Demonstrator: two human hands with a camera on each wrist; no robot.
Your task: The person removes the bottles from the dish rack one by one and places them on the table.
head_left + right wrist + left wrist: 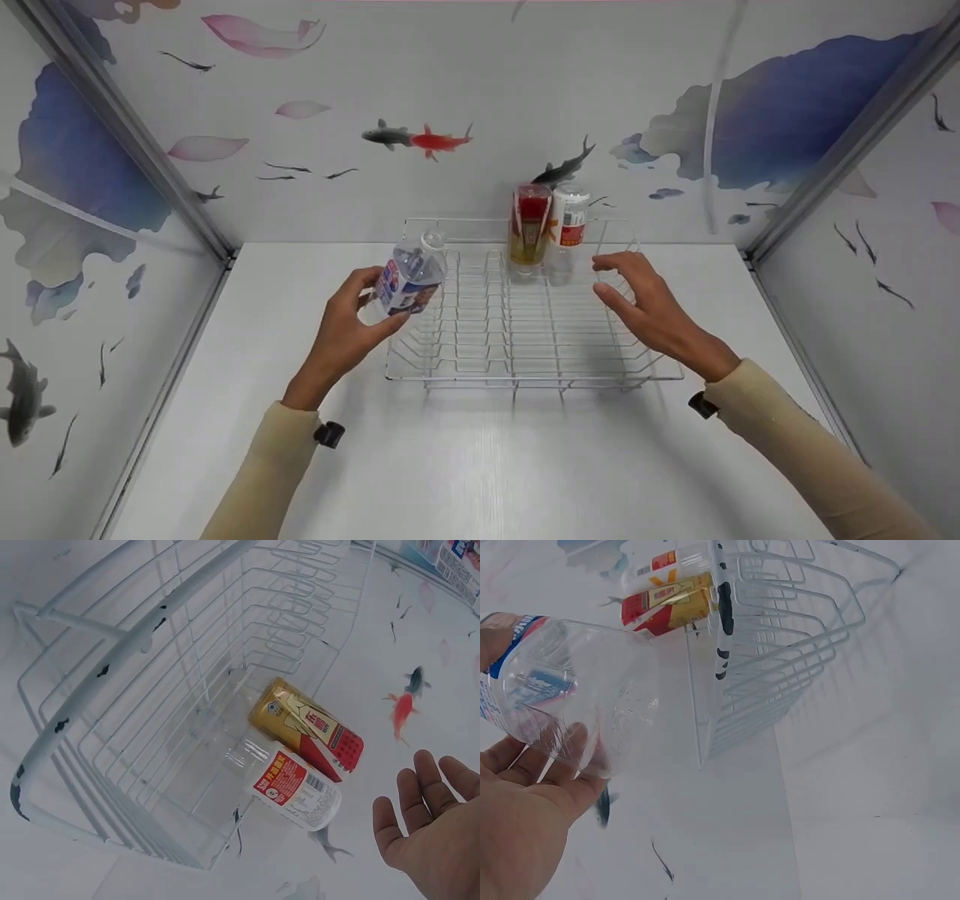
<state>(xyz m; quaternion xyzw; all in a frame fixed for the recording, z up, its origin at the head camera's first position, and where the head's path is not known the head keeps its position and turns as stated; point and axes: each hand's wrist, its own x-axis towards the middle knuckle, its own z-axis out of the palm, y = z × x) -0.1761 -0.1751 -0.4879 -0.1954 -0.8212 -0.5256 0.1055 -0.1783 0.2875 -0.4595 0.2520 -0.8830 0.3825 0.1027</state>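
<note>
Left grip (pixel 345 330) holding a clear bottle (pixel 411 279), its long axis slanting, neck pointing up and rightward, near the wire rack (pixel 540 378), right grip (pixel 646 306) wide.

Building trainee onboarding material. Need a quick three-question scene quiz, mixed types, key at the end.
1. Which hand grips the clear plastic bottle with the blue-and-white label?
2. How many labelled containers stand at the back of the white wire rack?
3. The right hand is: A) gripping the rack; B) open, gripping nothing; C) gripping the bottle.

Key:
1. The left hand.
2. Two: a red-and-gold container and a white cylindrical container with a red label.
3. B.
</note>
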